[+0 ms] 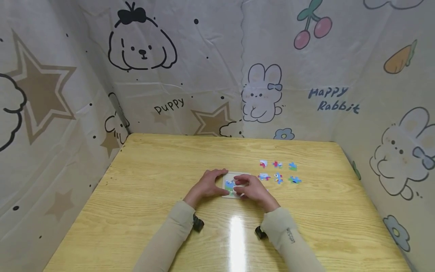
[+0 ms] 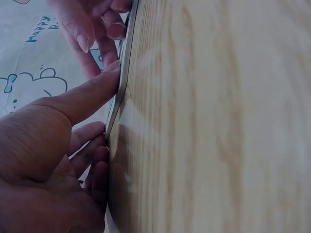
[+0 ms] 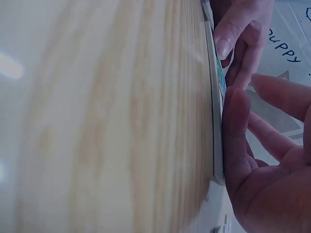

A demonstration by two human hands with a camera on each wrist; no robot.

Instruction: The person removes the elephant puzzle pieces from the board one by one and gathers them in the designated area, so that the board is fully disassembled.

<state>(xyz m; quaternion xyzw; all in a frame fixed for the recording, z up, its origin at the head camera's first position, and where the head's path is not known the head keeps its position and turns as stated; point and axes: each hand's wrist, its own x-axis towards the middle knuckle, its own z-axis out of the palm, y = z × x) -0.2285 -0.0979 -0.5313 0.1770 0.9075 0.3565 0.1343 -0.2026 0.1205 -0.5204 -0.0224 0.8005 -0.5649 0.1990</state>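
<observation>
A small square jigsaw tray (image 1: 238,197) with a pale rim lies flat on the table, blue and green puzzle pieces (image 1: 229,186) fitted in its left part. My left hand (image 1: 208,184) grips the tray at its left side, thumb at the near edge and fingertips by the far corner. Over the tray's right part arches my right hand (image 1: 253,190), covering that area. In the right wrist view its thumb (image 3: 237,109) touches the tray near the edge, while the index finger stands apart from it. No piece shows between those fingers.
Right of the tray, several loose puzzle pieces (image 1: 278,178) lie in rows on the wooden table (image 1: 153,166); one is partly hidden by my right hand. Printed cloth (image 1: 210,49) hangs around the table's back and sides. Light glares on the near tabletop.
</observation>
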